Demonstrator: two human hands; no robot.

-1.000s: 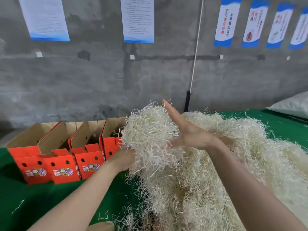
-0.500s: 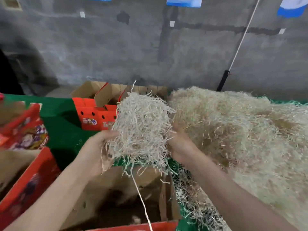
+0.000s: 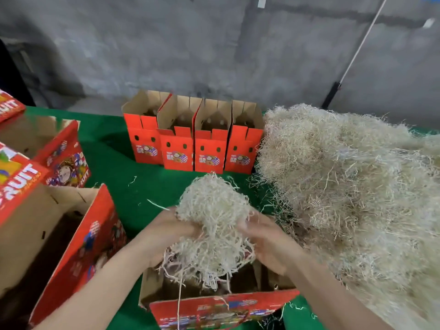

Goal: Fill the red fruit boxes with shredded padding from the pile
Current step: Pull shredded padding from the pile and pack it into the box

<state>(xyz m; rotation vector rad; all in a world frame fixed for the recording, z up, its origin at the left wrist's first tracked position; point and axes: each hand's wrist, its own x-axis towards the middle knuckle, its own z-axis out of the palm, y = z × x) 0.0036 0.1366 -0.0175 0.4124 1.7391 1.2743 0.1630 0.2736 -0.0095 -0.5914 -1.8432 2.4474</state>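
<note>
Both L hand (image 3: 171,232), R hand (image 3: 264,239) grip padding (image 3: 212,210); left box (image 3: 20,181): "RUIT".

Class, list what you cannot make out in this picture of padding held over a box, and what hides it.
Head view: the floor of the near box, covered by the padding bundle.
Fingertips of the left hand and right hand, buried in that bundle.
Large box at left: blurred, cut off by the edge.
Insides of the four small boxes: dark, too small.
</note>
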